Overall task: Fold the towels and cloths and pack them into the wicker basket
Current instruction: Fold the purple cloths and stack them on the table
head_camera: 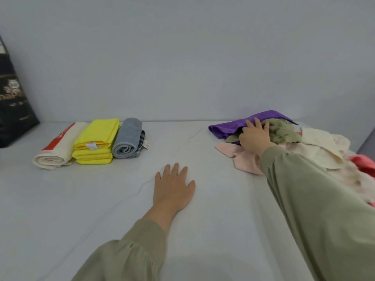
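Observation:
Three finished cloths lie in a row at the back left: a rolled white towel with a red stripe [57, 150], a folded yellow cloth [97, 139] and a rolled grey-blue towel [128, 139]. At the back right sits a loose pile: a purple cloth [229, 127], an olive-green cloth [283, 130], a pink cloth [242, 158], cream cloths [324, 147] and a coral one [363, 161]. My right hand [254, 135] reaches into the pile, fingers over the purple and green cloths. My left hand [172, 189] rests flat and open on the white sheet. No wicker basket is in view.
A dark printed bag [14, 102] leans against the wall at the far left. The pale wall [182, 67] closes off the back of the white-sheeted surface [101, 199]. Bare sheet lies between the folded row and the pile.

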A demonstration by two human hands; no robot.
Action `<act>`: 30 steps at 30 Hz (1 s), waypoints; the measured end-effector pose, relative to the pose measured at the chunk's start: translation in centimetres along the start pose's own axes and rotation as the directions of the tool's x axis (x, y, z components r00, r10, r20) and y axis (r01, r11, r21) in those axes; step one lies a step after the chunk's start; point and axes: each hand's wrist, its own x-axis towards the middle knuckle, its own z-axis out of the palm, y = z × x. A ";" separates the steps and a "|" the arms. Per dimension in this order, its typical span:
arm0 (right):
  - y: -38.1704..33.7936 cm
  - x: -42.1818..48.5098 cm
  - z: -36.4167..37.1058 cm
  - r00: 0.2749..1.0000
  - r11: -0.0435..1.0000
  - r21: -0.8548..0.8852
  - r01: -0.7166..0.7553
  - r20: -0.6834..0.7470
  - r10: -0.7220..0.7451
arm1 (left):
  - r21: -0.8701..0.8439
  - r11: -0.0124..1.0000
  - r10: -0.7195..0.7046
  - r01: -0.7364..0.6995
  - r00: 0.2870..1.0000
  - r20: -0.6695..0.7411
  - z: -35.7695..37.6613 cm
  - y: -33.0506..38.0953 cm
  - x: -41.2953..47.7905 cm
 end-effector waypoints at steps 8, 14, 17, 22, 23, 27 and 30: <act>-4.5 -1.1 -4.3 0.883 0.944 0.282 0.169 -0.470 -0.018 | -0.105 0.994 -0.026 0.018 0.997 -0.073 -0.2 -0.2 0.4; -11.2 -10.8 -8.0 0.679 0.491 0.636 0.595 -0.725 0.117 | -0.722 0.644 -0.244 -0.253 0.827 -0.506 -1.1 -0.9 -0.9; -13.1 -15.7 -6.4 0.729 0.372 0.730 0.574 -0.662 0.176 | -0.793 0.486 -0.277 -0.368 0.795 -0.539 -1.1 -1.2 -2.8; -13.5 -20.1 -1.2 0.867 0.456 0.760 0.462 -0.496 -0.051 | -0.795 0.532 -0.200 -0.291 0.869 -0.453 -1.2 -2.5 -4.6; -13.2 -20.2 -0.5 0.890 0.511 0.753 0.415 -0.452 -0.056 | -0.804 0.533 -0.233 -0.264 0.867 -0.440 -1.5 -2.6 -4.9; -12.1 -19.9 0.4 0.966 0.752 0.640 0.159 -0.257 0.014 | -0.928 0.349 -0.568 -0.127 0.759 -0.318 -2.4 -3.8 -4.8; -10.9 -19.9 1.0 1.000 0.880 0.474 0.007 -0.022 0.004 | -0.982 0.113 -0.783 -0.154 0.594 -0.183 -2.8 -5.0 -5.1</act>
